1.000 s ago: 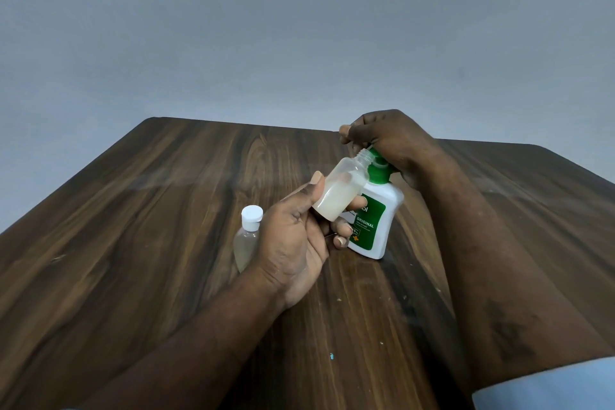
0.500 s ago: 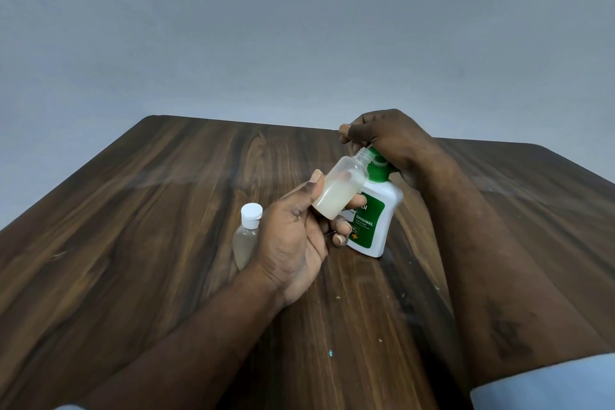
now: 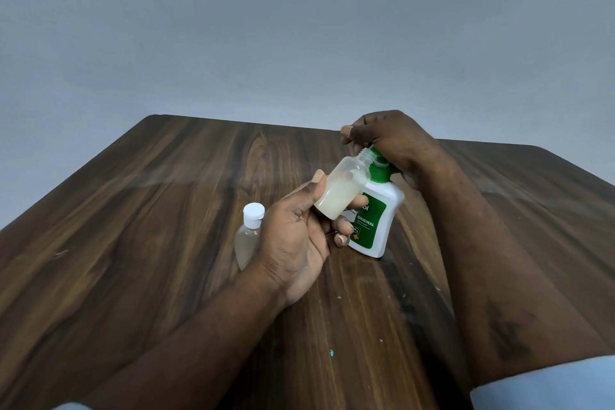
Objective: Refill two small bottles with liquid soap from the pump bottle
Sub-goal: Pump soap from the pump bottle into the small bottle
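On the wooden table (image 3: 166,243) stands the pump bottle (image 3: 376,220), my right hand (image 3: 389,140) curled over its green pump. My left hand (image 3: 296,236) grips the open small bottle (image 3: 342,190), roughly half full. Its long axis is tilted, with the mouth pointing up and right at the nozzle. I judge this is mid-fill; next come steady presses with the mouth kept aligned. The capped small bottle (image 3: 248,236) stands just left.

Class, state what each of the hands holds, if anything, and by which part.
The left hand grips the open small bottle around its lower body; the right hand holds the pump bottle by its green pump top.
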